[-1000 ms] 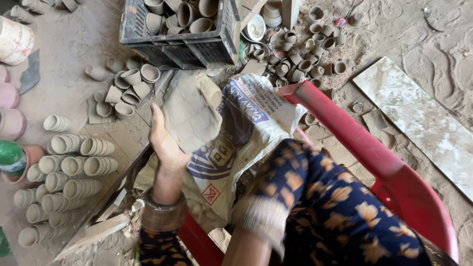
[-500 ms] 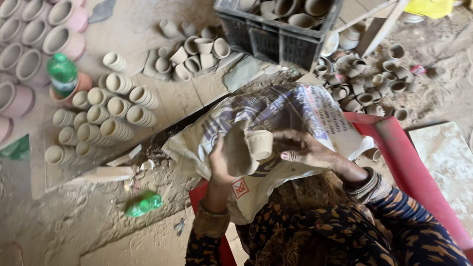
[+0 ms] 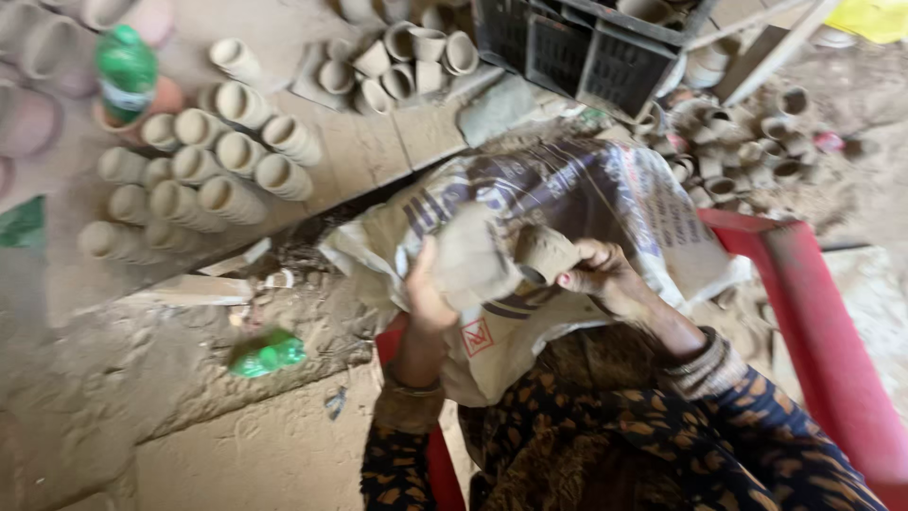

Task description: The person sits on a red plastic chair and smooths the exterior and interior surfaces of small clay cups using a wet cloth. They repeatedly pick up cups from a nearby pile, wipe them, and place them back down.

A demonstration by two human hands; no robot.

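Clay, grey-brown and dull, fills both my hands: my left hand is clenched around a flat slab of clay, thumb side toward me, and my right hand has its fingers curled around a small clay cup that touches the slab's right edge. Both sit above my lap, over a printed woven sack spread across my knees, its striped cloth crumpled under my wrists. Bangles ring both forearms, and my dark patterned sleeves run down to the bottom edge. A red plastic seat shows to my right and under me. On the dusty floor to my left lies a small crushed green bottle. Farther off, rows of finished clay cups lie on their sides on flat boards, with a green bottle standing beside them. Ahead stands a dark plastic crate holding more cups, and loose cups are scattered on the ground to its right.
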